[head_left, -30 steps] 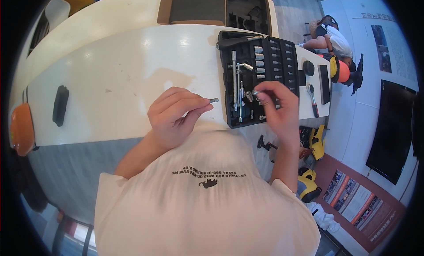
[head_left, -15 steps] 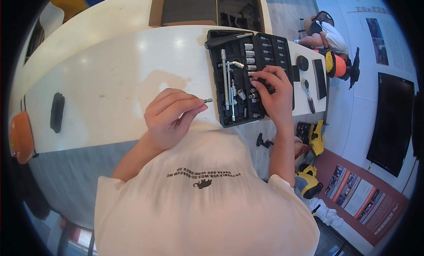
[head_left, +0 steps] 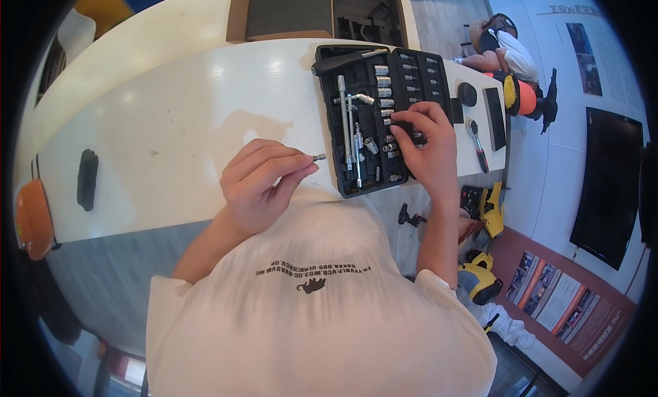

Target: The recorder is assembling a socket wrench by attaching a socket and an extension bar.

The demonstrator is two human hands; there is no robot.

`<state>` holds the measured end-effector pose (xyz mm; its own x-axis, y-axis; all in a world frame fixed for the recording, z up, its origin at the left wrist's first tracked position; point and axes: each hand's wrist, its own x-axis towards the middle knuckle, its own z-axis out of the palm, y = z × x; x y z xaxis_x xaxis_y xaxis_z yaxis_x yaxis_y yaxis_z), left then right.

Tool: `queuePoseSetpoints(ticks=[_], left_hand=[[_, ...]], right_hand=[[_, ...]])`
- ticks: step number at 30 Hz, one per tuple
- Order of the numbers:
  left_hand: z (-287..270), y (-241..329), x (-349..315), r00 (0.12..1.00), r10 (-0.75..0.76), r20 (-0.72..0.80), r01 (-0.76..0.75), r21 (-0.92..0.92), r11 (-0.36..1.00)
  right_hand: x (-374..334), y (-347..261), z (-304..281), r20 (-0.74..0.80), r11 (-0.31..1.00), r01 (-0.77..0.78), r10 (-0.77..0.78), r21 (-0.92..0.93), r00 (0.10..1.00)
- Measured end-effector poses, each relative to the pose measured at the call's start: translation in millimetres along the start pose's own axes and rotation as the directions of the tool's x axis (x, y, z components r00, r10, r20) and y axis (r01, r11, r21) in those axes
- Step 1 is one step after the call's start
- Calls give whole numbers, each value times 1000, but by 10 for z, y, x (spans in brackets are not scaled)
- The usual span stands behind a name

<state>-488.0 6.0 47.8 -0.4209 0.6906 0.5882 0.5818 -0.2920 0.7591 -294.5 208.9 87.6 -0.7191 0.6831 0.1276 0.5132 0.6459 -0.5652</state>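
Pinched between the thumb and fingers of my left hand (head_left: pixel 264 181) is a small metal socket (head_left: pixel 319 157), just left of the open black tool case (head_left: pixel 351 190). My right hand (head_left: pixel 432 147) reaches over the case, its thumb and index finger closed on a small socket (head_left: pixel 386 121) in the row of chrome sockets. Part of that row and the case's right half are hidden behind this hand. Inside the case lie a long extension bar (head_left: pixel 344 123), a sliding T-bar (head_left: pixel 352 133) and a black-handled driver (head_left: pixel 339 63). Several bits (head_left: pixel 410 76) fill the right half.
Right of the case are a ratchet wrench (head_left: pixel 478 147), a round black object (head_left: pixel 467 94) and a black slab (head_left: pixel 494 116). A cardboard box (head_left: pixel 236 17) stands behind. A dark object (head_left: pixel 87 180) lies far left. Another person (head_left: pixel 510 51) is bent over at upper right.
The view has shifted slightly, so the case sits a little further left in it. Both hands keep nearly the same pose, the left still pinching the small socket.
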Motion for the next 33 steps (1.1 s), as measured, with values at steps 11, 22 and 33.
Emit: queuePoseSetpoints(ticks=[11, 22, 33], left_hand=[[8, -3, 4, 1000, 0, 10, -1, 5, 1000], [11, 0, 15, 1000, 0, 24, -1, 17, 1000], [34, -1, 19, 999, 46, 6, -46, -8, 999]], right_hand=[[-29, -25, -160, 83, 998, 13, -18, 58, 996], [5, -33, -132, 243, 999, -5, -6, 44, 970], [-141, -397, 56, 311, 808, -143, -52, 571, 949]])
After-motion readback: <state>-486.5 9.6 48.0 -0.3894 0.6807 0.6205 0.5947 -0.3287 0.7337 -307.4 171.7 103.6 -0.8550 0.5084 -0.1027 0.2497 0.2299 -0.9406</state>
